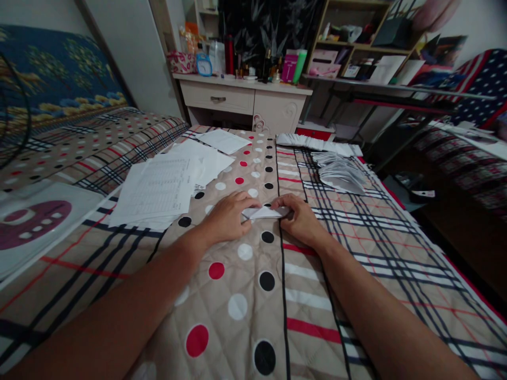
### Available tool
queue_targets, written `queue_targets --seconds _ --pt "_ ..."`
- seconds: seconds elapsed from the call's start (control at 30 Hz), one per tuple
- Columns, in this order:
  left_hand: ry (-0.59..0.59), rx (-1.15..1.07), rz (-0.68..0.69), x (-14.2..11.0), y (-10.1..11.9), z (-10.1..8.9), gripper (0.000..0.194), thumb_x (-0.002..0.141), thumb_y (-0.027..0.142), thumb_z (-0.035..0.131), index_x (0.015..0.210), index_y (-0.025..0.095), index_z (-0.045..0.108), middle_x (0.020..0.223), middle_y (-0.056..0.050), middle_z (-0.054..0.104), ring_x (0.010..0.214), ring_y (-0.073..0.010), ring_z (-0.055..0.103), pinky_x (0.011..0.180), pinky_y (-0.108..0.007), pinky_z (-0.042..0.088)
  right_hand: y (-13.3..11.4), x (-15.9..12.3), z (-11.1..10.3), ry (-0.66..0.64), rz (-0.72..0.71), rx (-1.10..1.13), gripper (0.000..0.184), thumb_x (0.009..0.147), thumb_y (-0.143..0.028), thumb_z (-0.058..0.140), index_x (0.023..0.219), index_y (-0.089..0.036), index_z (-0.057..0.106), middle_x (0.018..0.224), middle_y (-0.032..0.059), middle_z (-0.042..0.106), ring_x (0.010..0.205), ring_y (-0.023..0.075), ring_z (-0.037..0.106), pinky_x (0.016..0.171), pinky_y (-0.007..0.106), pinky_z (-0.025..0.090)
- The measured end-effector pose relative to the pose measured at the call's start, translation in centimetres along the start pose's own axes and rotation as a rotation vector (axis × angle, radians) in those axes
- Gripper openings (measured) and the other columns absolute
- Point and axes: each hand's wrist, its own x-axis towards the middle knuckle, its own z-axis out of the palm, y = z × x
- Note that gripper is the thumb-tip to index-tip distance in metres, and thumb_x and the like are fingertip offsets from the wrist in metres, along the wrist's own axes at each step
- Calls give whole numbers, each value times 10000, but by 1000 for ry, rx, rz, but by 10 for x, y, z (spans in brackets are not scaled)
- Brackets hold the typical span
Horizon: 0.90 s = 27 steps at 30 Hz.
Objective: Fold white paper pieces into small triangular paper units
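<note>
A small piece of folded white paper (266,212) lies low over the quilted bedspread in the middle of the view. My left hand (229,215) grips its left end, thumb below and fingers curled on top. At the other end, my right hand (298,217) pinches the paper between thumb and fingers. To the left of my hands is a spread stack of printed sheets (158,187). Beyond my right hand lies a fanned pile of folded paper pieces (340,171), with a long row of folded paper (317,142) behind it.
The patterned bedspread (237,279) covers the surface under my arms. A white bag with a purple print (39,221) lies at the left. A white dresser (222,100) holding bottles and boxes stands at the far end. A folding table (396,89) stands at the right.
</note>
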Motion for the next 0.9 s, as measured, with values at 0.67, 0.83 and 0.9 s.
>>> queue_targets --seconds 0.67,0.83,0.9 --pt "285 -586 -265 7 19 -1 134 673 149 787 802 154 754 817 -36 762 773 -163 689 728 -256 523 -21 -6 4 -64 48 388 255 791 -382 662 664 -165 614 630 -22 504 576 111 440 543 242 330" --pt "298 -575 -261 7 20 0 118 683 144 789 796 153 757 809 -36 762 761 -164 696 711 -250 531 -25 -7 5 16 75 402 224 804 -381 660 797 -159 692 687 5 614 624 130 514 575 240 371" --pt "296 -550 -230 6 20 0 107 697 181 793 795 159 759 810 -36 758 761 -165 694 709 -251 531 -26 -8 6 27 61 368 226 812 -380 659 766 -162 694 669 5 612 617 131 516 569 238 367"
